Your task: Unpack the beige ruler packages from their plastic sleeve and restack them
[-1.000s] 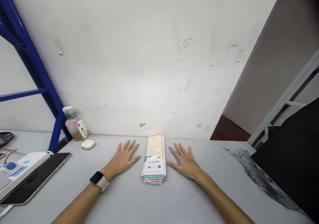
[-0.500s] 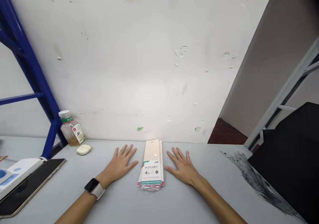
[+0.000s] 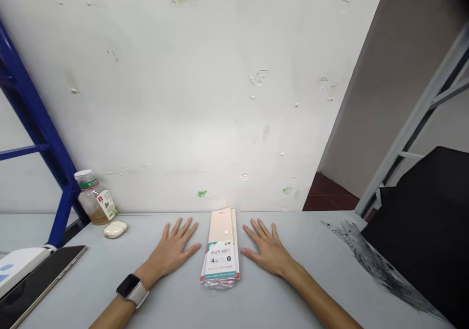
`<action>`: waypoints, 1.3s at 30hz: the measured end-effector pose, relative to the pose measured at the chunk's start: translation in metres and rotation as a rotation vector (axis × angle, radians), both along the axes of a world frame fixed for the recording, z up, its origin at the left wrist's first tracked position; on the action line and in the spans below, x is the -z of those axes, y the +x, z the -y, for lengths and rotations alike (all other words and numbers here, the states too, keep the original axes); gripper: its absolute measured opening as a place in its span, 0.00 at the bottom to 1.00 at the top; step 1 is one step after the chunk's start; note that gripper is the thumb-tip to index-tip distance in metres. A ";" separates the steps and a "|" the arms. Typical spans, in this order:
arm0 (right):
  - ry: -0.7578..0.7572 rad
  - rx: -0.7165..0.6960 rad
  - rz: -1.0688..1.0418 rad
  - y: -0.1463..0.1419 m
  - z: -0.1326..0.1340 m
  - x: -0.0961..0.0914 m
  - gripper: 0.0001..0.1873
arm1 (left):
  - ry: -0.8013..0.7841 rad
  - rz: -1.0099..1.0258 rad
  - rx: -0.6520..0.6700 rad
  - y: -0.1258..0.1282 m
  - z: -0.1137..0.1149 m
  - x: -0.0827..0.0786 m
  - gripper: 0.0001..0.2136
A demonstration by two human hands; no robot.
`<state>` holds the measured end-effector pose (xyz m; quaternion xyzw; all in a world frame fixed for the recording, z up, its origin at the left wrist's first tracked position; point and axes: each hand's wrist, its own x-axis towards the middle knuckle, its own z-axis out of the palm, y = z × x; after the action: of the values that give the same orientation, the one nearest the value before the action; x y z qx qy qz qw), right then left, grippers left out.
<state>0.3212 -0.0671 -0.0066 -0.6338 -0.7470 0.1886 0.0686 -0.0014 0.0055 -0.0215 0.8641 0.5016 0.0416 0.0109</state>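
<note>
Between my hands lies a flat ruler set in its package (image 3: 219, 251), a pale pink card with a white and teal label and a clear plastic end towards me. My left hand (image 3: 171, 250) rests palm down on the grey table (image 3: 190, 304), fingers spread, to the left of the package and apart from it. To the package's right, my right hand (image 3: 269, 251) also lies flat with fingers spread, its thumb close to the package edge. Neither hand holds anything. A watch (image 3: 132, 289) sits on my left wrist.
A clear bottle (image 3: 95, 199) with a white cap and a cream-coloured case (image 3: 115, 229) stand at the back left. Nearer on the left are a tablet (image 3: 44, 280) and a white box-like device (image 3: 22, 265). A black covered object (image 3: 425, 221) occupies the right side, before the wall (image 3: 205, 99).
The camera view has shifted slightly, so the bottle, case and blue frame appear further left and lower. Both hands stay flat beside the package, which lies where it was.
</note>
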 end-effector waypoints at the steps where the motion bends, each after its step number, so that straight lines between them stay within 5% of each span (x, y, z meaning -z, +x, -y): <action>1: -0.003 -0.002 -0.001 0.000 0.000 0.000 0.43 | -0.008 -0.001 -0.001 0.000 0.000 -0.001 0.32; 39: 0.032 -0.008 0.048 0.000 -0.001 0.007 0.42 | -0.050 0.013 -0.008 0.002 0.005 -0.004 0.33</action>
<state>0.3209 -0.0666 -0.0135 -0.6340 -0.7539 0.1617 0.0600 0.0004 0.0005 -0.0171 0.8611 0.5059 0.0348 0.0358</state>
